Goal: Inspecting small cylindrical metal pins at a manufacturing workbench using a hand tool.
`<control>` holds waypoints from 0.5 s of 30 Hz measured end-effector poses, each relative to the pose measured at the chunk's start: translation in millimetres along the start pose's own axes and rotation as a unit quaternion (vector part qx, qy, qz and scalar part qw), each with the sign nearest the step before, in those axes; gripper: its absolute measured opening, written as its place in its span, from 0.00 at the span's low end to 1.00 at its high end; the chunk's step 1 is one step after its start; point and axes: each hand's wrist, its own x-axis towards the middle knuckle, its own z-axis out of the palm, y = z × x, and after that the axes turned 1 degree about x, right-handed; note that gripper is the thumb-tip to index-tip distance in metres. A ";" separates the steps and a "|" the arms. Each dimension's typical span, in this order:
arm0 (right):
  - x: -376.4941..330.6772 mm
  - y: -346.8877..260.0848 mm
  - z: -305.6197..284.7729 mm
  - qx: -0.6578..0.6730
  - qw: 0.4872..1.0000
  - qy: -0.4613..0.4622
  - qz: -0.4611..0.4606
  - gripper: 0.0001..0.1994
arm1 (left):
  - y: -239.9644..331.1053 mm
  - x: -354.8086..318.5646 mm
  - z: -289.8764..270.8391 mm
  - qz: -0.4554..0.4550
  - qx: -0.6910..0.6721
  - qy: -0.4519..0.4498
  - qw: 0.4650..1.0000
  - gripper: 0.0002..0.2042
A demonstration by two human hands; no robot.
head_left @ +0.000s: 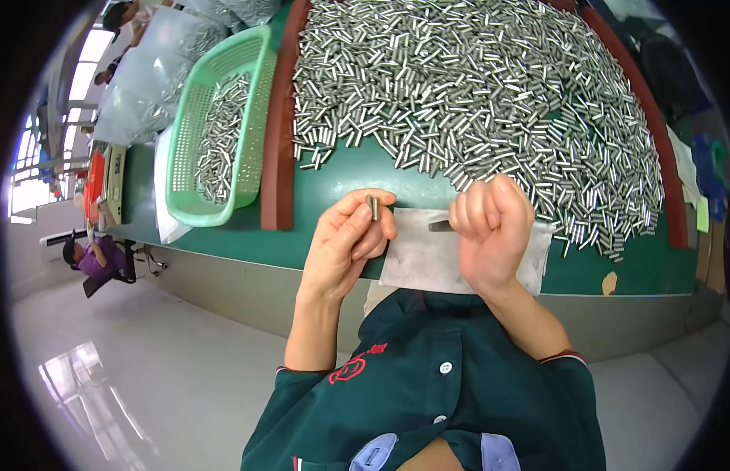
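Observation:
In my left hand (pixel 337 239), small metal pins (pixel 374 207) stand upright, pinched between thumb and fingers. My right hand (pixel 492 231) is curled into a fist, a little to the right. From its left side sticks out the dark grey end of a short rod-like piece (pixel 440 225); the rest of it is hidden in the fingers, so its kind does not show. Beneath the right hand a pale cloth or sheet (pixel 412 267) lies at the near table edge. Beyond both hands spreads a large heap of loose metal pins (pixel 475 86).
Dark red rails (pixel 278 157) (pixel 673 180) border the heap on the green table (pixel 341 174). At the left stands a light green perforated basket (pixel 259 102) with more pins, beside clear plastic bags (pixel 157 67). A person in purple (pixel 102 259) sits far left.

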 end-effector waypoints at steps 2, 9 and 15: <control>0.4 -1.3 1.2 -0.002 1.000 0.003 0.009 0.16 | 3.0 3.2 -2.1 0.001 -0.059 0.004 0.998 0.12; 2.6 -2.4 2.9 0.002 1.000 0.001 0.023 0.17 | 20.0 42.3 -18.7 0.222 0.515 0.198 0.804 0.09; 2.9 -3.0 2.0 -0.007 1.000 0.006 0.019 0.17 | 27.5 63.3 -13.5 0.212 0.703 0.262 0.626 0.07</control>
